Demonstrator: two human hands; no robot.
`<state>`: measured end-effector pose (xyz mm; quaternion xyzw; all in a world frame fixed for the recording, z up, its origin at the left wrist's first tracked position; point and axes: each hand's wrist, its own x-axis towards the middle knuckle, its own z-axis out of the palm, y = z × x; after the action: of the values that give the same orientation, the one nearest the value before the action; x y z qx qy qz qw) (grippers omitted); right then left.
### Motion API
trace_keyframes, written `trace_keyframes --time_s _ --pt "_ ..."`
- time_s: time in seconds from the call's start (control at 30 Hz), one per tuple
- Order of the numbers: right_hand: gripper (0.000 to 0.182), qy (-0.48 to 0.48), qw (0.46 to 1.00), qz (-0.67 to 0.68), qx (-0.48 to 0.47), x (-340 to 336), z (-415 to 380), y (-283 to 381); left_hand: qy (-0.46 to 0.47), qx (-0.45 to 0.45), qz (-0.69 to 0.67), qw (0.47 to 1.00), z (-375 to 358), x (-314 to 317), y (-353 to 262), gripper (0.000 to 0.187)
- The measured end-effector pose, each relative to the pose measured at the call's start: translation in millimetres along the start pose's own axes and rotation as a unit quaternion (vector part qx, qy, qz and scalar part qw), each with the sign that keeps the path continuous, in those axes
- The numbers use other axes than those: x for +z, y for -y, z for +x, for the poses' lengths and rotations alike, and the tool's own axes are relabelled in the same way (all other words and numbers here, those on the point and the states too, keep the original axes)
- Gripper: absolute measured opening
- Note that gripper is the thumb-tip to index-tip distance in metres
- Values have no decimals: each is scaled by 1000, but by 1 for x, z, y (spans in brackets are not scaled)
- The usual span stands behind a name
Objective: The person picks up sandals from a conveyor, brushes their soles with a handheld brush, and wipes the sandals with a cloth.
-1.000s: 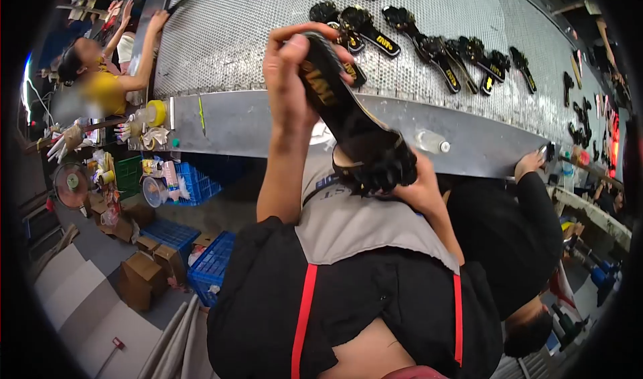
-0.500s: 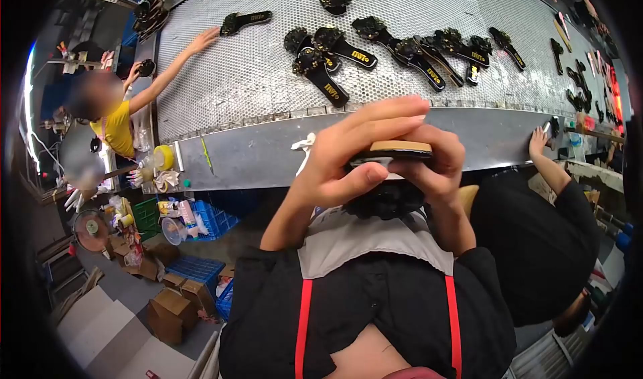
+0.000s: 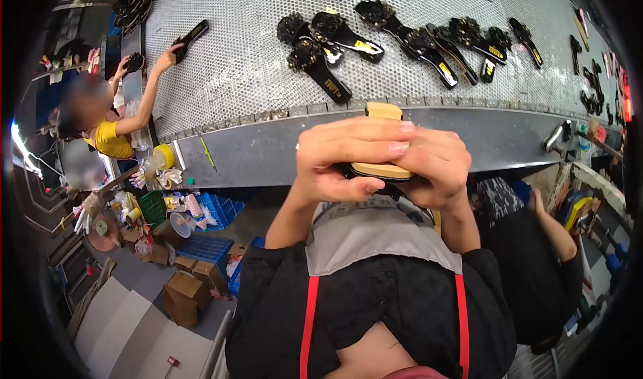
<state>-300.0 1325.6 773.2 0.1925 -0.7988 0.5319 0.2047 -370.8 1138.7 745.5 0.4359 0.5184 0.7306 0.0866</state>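
Slide sandal [image 3: 382, 171], tan underside facing up, sits at the middle of the grip, close above the apron [image 3: 375, 238] and before the worktop's steel edge [image 3: 261, 148]. Both hands are clamped on it: the left hand [image 3: 345, 158] lays its fingers across the underside with its thumb along the 7 o'clock side, and the right hand [image 3: 435, 165] wraps the 3 o'clock side. Their fingers meet and overlap over the middle; a tan end pokes out at 12 o'clock. The upper is mostly hidden, so what the lower fingers touch cannot be told.

It looks like a two-handed press or squeeze. Done well, that would mean even force from both palms, load spread along the fingers rather than dug in by the thumbs, and no crushing of any trim underneath.

Outward from the hands, the nearest loose sandal [image 3: 328, 81] lies at 11 o'clock on the metal-mesh worktop [image 3: 221, 64], with other flower-trimmed black ones spread round to 2 o'clock. At 9 o'clock are a green pen-like stick [image 3: 208, 153] and a yellow tape roll [image 3: 163, 155]. A co-worker's hand [image 3: 171, 56] touches another sandal [image 3: 194, 37] at 10 o'clock; a person in black [image 3: 539, 272] is at 4 o'clock.
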Motion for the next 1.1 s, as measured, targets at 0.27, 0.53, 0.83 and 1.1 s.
trace_keyframes --time_s 0.27,0.53,0.83,1.1 --pt "56 -45 980 -45 187 14 84 -97 -431 -240 -72 867 69 -129 64 56" --pt "50 89 870 8 485 28 -19 -167 -576 -317 104 747 10 -361 237 67" --pt "44 168 912 23 373 62 -140 -112 -163 -317 611 707 -63 -346 341 75" --pt "41 73 948 10 309 38 -132 -70 -235 -111 738 622 11 -238 92 83"
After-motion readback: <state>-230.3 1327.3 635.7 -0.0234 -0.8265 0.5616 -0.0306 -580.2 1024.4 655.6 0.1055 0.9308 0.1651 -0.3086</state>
